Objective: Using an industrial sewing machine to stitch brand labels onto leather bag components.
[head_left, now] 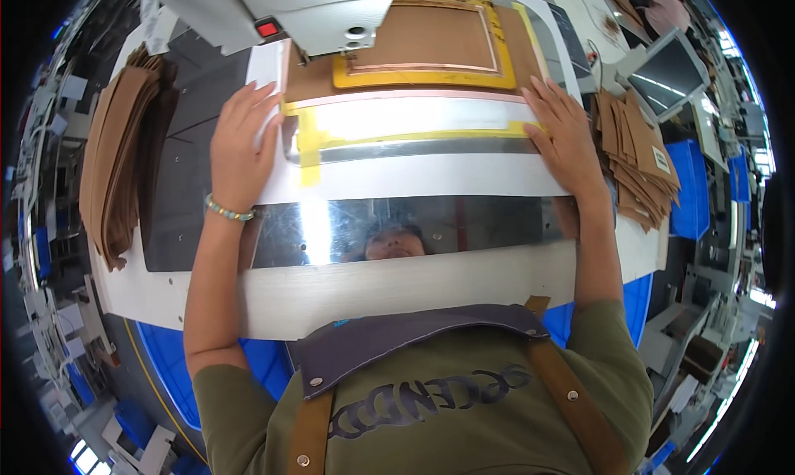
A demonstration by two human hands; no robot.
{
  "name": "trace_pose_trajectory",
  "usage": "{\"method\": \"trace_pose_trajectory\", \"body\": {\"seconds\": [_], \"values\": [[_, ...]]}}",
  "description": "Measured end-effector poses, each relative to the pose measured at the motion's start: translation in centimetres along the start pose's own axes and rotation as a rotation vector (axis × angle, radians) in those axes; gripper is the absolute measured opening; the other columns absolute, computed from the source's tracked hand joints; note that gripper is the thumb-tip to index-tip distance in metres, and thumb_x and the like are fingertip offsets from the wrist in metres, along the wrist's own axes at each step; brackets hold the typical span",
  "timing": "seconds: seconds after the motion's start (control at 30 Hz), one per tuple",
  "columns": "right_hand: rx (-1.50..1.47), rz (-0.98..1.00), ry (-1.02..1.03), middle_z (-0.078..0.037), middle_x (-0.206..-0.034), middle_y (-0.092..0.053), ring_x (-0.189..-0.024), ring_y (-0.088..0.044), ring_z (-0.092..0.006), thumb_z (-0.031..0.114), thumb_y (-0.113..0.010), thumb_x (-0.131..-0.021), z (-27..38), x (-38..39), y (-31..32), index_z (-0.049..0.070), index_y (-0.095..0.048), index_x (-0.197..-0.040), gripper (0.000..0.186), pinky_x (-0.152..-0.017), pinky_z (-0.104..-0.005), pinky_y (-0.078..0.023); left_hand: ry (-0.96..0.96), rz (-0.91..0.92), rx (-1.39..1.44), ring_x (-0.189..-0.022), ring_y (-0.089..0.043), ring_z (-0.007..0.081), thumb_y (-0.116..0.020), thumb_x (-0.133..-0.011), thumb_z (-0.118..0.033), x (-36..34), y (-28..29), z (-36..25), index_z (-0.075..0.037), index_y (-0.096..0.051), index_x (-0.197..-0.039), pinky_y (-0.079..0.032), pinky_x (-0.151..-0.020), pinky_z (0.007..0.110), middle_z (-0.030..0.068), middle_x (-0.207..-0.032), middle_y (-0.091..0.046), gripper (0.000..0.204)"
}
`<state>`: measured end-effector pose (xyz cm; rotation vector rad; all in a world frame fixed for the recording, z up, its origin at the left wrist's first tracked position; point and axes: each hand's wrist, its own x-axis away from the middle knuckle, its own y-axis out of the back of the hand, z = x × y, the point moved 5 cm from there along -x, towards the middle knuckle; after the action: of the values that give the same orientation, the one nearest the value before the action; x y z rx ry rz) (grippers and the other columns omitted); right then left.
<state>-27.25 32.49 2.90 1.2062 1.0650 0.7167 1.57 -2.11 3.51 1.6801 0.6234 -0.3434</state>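
My left hand (240,148) lies flat with its fingers stretched forward at the left edge of a flat work board (397,115), whose pale front strip carries yellow tape (309,148). At the board's right edge my right hand (567,139) rests the same way, fingers extended and slightly apart. Between and beyond the hands is a brown panel (310,81). On it sits a yellow rectangular frame (431,81) with a copper-coloured inner border. A white sewing-machine head (323,19) with a red button overhangs the frame's left part.
A polished metal plate (489,226) reflects light in front of the board. Stacks of brown pieces stand at left (120,156) and right (633,148). Blue bins (687,185) flank the white table (414,289). A grey screen (669,71) stands far right.
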Motion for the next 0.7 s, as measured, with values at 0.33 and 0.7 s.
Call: {"method": "trace_pose_trajectory", "body": {"seconds": [0.33,0.7], "values": [[0.051,-0.039,-0.043,-0.013,-0.167,-0.046,-0.155,-0.038,-0.0355,0.042,-0.051,-0.111,-0.1,0.7,0.6,0.009,-0.054,-0.156,0.056,-0.127,-0.0507,-0.027,0.037,0.245,-0.102,-0.158,-0.030,0.0436,-0.067,-0.103,-0.036,0.7,-2.3,-0.4,-0.013,-0.059,-0.155,-0.032,-0.127,0.054,0.0171,-0.170,-0.040,0.057],[-0.034,-0.143,-0.093,-0.012,-0.164,-0.049,-0.157,-0.035,-0.0362,0.043,-0.056,-0.109,-1.1,1.2,-1.0,0.002,-0.057,-0.150,0.059,-0.125,-0.0569,-0.028,0.022,0.330,-0.117,-0.161,-0.028,0.0400,-0.062,-0.099,-0.024,0.7,-2.6,-0.3,-0.016,-0.052,-0.161,-0.024,-0.129,0.054,0.0131,-0.174,-0.035,0.063]]}}
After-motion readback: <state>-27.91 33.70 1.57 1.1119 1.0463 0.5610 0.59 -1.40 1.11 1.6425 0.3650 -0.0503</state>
